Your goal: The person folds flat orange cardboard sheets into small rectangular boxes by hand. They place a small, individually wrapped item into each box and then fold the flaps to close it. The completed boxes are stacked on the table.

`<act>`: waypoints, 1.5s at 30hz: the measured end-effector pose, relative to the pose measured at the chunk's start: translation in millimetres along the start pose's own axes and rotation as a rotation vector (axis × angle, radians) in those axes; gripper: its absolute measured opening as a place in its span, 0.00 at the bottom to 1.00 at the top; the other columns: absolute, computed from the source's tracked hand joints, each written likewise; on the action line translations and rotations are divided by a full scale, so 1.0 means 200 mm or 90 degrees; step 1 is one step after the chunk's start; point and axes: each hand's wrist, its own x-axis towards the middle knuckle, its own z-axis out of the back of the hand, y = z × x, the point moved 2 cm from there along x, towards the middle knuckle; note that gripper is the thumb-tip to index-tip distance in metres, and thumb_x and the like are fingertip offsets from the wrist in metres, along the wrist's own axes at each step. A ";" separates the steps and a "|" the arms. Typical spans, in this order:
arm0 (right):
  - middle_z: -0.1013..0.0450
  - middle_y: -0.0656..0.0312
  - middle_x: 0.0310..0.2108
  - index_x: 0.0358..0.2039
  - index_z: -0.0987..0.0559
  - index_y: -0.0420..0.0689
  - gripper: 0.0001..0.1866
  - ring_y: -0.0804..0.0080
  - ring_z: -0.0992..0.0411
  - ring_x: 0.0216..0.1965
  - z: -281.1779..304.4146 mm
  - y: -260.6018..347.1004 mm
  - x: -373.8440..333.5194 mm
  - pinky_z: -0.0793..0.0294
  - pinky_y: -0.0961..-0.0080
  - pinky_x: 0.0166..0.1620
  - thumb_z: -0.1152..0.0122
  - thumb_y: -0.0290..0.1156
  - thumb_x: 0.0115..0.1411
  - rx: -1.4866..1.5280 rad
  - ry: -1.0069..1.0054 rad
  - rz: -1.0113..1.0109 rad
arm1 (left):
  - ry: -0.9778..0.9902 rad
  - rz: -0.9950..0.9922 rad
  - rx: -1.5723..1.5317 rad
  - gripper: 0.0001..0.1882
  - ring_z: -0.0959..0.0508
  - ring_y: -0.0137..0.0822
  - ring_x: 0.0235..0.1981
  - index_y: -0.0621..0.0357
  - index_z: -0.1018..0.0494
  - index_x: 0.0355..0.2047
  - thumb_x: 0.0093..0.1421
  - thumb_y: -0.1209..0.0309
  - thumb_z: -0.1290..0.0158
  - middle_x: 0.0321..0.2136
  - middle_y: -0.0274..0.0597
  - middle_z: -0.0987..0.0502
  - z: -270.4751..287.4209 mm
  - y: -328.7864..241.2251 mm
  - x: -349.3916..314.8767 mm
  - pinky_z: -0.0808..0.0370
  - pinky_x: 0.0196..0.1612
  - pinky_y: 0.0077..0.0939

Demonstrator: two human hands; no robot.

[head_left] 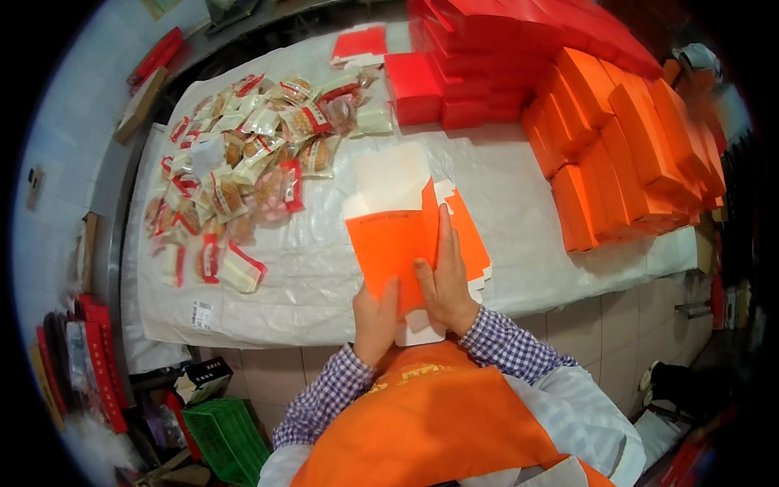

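Between my two hands is an orange cardboard carton with pale inner flaps standing out at its far and near ends. My left hand grips its near left corner, thumb on the orange face. On its right side lies my right hand, fingers stretched along the edge and thumb pressing the face; the fingers' undersides are hidden. Just right of it, partly covered, lie more flat orange cartons on the white-sheeted table. A heap of wrapped baked goods in clear, red and cream packets spreads at the left.
Red boxes are stacked at the back, with orange boxes piled at the right. A flat red carton lies at the far edge. On the floor at lower left stands a green crate.
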 end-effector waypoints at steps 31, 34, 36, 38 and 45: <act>0.38 0.47 0.65 0.71 0.44 0.38 0.33 0.54 0.36 0.63 0.09 0.11 0.05 0.38 0.62 0.66 0.51 0.26 0.66 0.186 0.081 0.007 | -0.005 -0.256 -0.012 0.44 0.30 0.46 0.62 0.61 0.57 0.74 0.60 0.79 0.49 0.64 0.58 0.37 0.08 -0.14 -0.02 0.31 0.63 0.38; 0.35 0.49 0.62 0.66 0.38 0.38 0.27 0.56 0.34 0.62 0.11 0.14 0.03 0.37 0.63 0.65 0.52 0.27 0.68 0.165 0.081 0.026 | 0.019 -0.183 -0.112 0.42 0.31 0.42 0.62 0.61 0.54 0.73 0.61 0.77 0.48 0.63 0.53 0.35 0.10 -0.19 -0.01 0.33 0.64 0.36; 0.33 0.49 0.60 0.63 0.35 0.38 0.23 0.57 0.32 0.60 0.11 0.14 0.01 0.35 0.64 0.63 0.52 0.29 0.69 0.194 0.092 0.012 | 0.031 -0.163 -0.153 0.39 0.33 0.40 0.62 0.63 0.51 0.71 0.64 0.72 0.47 0.62 0.49 0.34 0.11 -0.20 -0.01 0.36 0.65 0.35; 0.30 0.50 0.56 0.59 0.32 0.38 0.20 0.57 0.30 0.57 0.10 0.14 -0.02 0.32 0.66 0.60 0.53 0.31 0.70 0.213 0.087 -0.007 | 0.022 -0.204 -0.135 0.33 0.29 0.38 0.57 0.62 0.44 0.67 0.62 0.76 0.49 0.58 0.49 0.32 0.13 -0.20 0.01 0.31 0.60 0.32; 0.28 0.54 0.45 0.49 0.28 0.38 0.13 0.63 0.28 0.46 0.12 0.10 -0.03 0.28 0.70 0.51 0.56 0.32 0.71 0.178 0.095 -0.015 | -0.073 -0.350 0.049 0.10 0.27 0.36 0.44 0.63 0.28 0.44 0.66 0.72 0.51 0.49 0.48 0.28 0.16 -0.16 0.01 0.27 0.48 0.26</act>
